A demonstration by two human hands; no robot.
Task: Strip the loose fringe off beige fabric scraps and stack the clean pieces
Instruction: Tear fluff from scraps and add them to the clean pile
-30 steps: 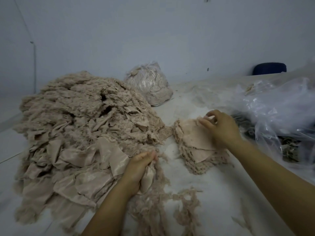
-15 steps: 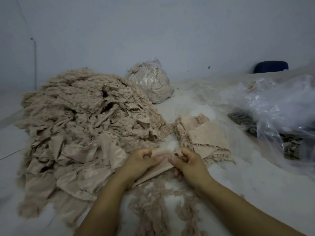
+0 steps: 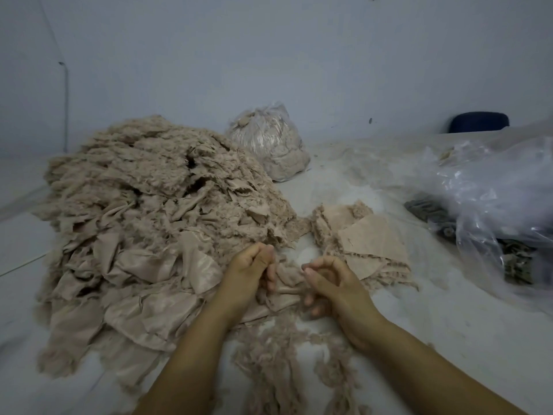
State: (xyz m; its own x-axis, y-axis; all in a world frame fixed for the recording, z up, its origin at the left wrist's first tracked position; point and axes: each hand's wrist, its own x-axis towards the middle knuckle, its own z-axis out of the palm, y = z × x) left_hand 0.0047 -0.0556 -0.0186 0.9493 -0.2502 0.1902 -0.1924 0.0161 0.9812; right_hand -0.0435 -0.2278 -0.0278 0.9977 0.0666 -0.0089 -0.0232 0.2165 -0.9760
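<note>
Both hands have drawn slightly apart, left hand [image 3: 250,272] and right hand [image 3: 330,283] each pinching the scrap [image 3: 284,287] between them. Pulling well probably means gripping close to the fringe and tugging steadily.

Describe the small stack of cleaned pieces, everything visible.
The stack of cleaned pieces is a low, untidy pile of flat beige fabric cut-outs lying on the white table. The top piece is roughly square, lies flat and is turned at an angle. Fuzzy frayed edges stick out along the sides below it. It sits just right of the big heap of scraps, behind the right hand. Neither hand touches it.
</note>
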